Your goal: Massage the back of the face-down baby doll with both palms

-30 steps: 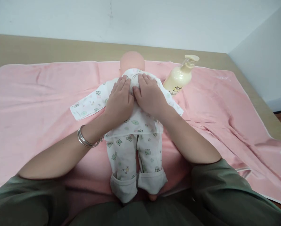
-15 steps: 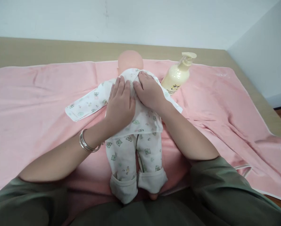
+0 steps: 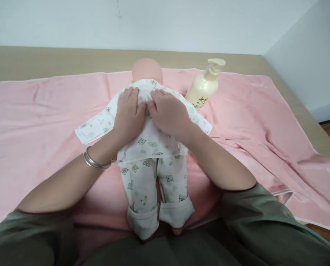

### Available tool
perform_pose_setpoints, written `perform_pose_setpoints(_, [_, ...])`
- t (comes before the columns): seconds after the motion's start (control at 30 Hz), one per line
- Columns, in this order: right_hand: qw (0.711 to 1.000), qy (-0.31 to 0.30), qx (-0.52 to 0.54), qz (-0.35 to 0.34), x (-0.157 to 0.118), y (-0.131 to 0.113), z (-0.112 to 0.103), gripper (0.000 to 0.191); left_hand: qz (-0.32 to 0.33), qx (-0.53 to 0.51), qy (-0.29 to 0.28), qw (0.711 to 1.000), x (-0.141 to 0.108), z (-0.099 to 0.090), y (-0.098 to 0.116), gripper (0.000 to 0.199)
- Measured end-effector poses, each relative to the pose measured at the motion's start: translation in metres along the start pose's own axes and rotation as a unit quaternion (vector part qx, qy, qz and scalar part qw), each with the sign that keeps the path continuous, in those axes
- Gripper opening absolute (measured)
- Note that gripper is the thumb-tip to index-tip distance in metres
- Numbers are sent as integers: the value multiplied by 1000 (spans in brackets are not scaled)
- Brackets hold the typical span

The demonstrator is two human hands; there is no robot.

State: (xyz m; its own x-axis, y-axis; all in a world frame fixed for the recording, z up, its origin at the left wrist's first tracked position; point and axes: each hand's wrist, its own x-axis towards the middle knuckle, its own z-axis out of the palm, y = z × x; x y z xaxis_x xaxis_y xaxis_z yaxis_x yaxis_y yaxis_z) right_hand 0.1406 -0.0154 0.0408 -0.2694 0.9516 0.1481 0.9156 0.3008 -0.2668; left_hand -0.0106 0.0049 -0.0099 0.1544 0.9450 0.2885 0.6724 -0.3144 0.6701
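A baby doll [image 3: 147,70] lies face down, its bald head pointing away from me. It wears a white long-sleeved top [image 3: 151,146] with small green animal prints and matching trousers [image 3: 169,177] with turned-up cuffs. My left hand [image 3: 130,116] rests flat on the left part of the doll's upper back, fingers extended. On the right part lies my right hand [image 3: 169,112], also flat with its fingers stretched out. The two thumbs nearly meet at the middle of the back. Both palms press on the cloth and neither hand grips anything.
A pink blanket [image 3: 43,118] with some wrinkles is spread under the doll on a wooden table [image 3: 71,59]. A cream-coloured pump bottle [image 3: 203,87] leans at the doll's right shoulder. A white wall [image 3: 181,26] stands behind the table.
My left hand has shifted left across the doll's upper back, and its thumb has come closer to my right thumb. The whole view has moved slightly.
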Motion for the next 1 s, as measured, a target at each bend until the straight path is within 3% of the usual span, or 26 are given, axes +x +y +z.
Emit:
perform_pose_setpoints(0.17, [998, 18, 45, 44, 22, 23, 10, 42, 19, 58, -9, 998, -30, 6, 28, 62])
perform_pose_setpoints(0.3, [998, 38, 36, 27, 17, 18, 11, 48, -1, 24, -17, 1000, -19, 4, 15, 61])
perform_pose_setpoints(0.4, [999, 20, -17, 18, 3, 3, 7, 52, -22, 8, -16, 1000, 0, 2, -3, 63])
perform_pose_setpoints(0.6, [996, 3, -85, 14, -18, -20, 6, 57, -3, -15, 12, 1000, 12, 9, -23, 62])
perform_pose_setpoints(0.8, [998, -23, 9, 50, 10, 4, 7, 59, 10, -19, 31, 999, 9, 13, -25, 60])
perform_pose_setpoints(1.0, [998, 3, 24, 53, 19, 14, 15, 63, 4, -10, 30, 999, 9, 12, -22, 59])
